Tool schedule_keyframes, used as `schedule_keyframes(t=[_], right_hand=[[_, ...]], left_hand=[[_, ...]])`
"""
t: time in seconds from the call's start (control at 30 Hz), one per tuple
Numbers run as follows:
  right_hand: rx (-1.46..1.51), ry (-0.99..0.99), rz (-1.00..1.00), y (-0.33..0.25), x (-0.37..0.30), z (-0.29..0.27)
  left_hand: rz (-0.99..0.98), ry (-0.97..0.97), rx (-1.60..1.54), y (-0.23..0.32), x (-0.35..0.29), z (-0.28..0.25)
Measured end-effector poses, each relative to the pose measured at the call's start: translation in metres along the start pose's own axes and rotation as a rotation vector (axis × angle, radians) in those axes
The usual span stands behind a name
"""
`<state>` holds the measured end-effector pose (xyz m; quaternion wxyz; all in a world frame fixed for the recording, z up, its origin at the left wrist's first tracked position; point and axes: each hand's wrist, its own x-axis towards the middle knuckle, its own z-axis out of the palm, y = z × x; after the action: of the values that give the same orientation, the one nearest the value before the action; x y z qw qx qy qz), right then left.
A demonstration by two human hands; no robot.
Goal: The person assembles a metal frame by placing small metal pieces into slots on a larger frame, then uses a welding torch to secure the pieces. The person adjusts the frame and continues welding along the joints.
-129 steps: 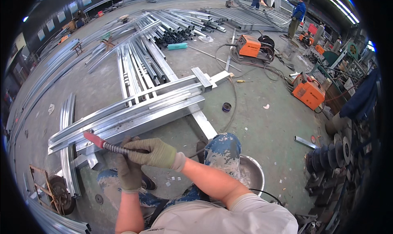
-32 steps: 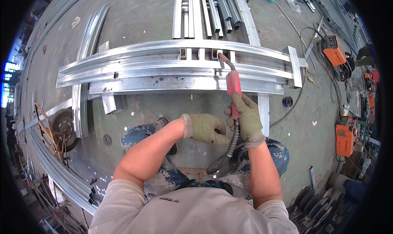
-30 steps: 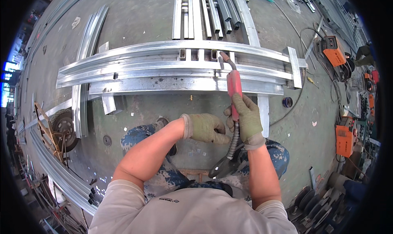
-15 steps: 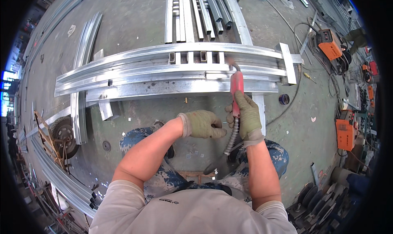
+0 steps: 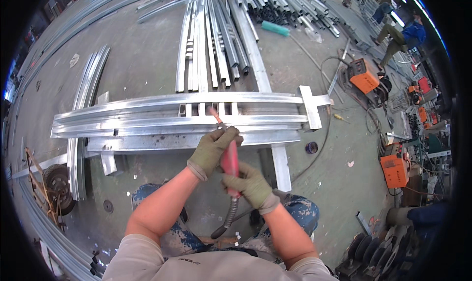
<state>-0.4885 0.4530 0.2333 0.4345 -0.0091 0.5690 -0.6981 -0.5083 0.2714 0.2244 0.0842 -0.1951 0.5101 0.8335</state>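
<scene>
A red welding torch [image 5: 229, 159] with a bent neck is in both of my gloved hands. My left hand [image 5: 212, 150] is closed round its neck end. Lower down, my right hand [image 5: 250, 185] wraps the red handle, from which a ribbed cable sleeve [image 5: 231, 211] trails toward my knees. The torch tip [image 5: 215, 114] is over a galvanized steel frame [image 5: 162, 128] of long rails lying across in front of me. Several short tube crosspieces [image 5: 202, 109] stand between its two far rails, and the tip is beside them. The tip is a little blurred.
Long steel tubes [image 5: 200, 50] lie beyond the frame. Orange welding machines [image 5: 364, 75] stand at the right, with cables on the floor. A small round tin [image 5: 311, 147] is near the frame's right end. A wheel [image 5: 58, 182] stands at the left. A person [image 5: 410, 35] is at the far right.
My left hand has risen from near my lap onto the torch's neck. The torch has moved left along the frame with my right hand, and my view has tilted up and turned right.
</scene>
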Motion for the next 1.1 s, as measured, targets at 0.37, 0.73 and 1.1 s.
schedule_keyframes(t=[0.37,0.73,1.1], right_hand=[[-0.073,0.033,-0.071,-0.004,-0.017,-0.011],[0.221,-0.231,0.019,0.008,-0.026,-0.024],[0.176,-0.386,-0.379,0.035,-0.008,-0.049]], left_hand=[[0.085,-0.178,-0.166,0.003,-0.012,0.025],[0.757,-0.334,0.275,0.011,-0.068,0.03],[0.924,-0.371,0.525,0.018,-0.07,0.016]])
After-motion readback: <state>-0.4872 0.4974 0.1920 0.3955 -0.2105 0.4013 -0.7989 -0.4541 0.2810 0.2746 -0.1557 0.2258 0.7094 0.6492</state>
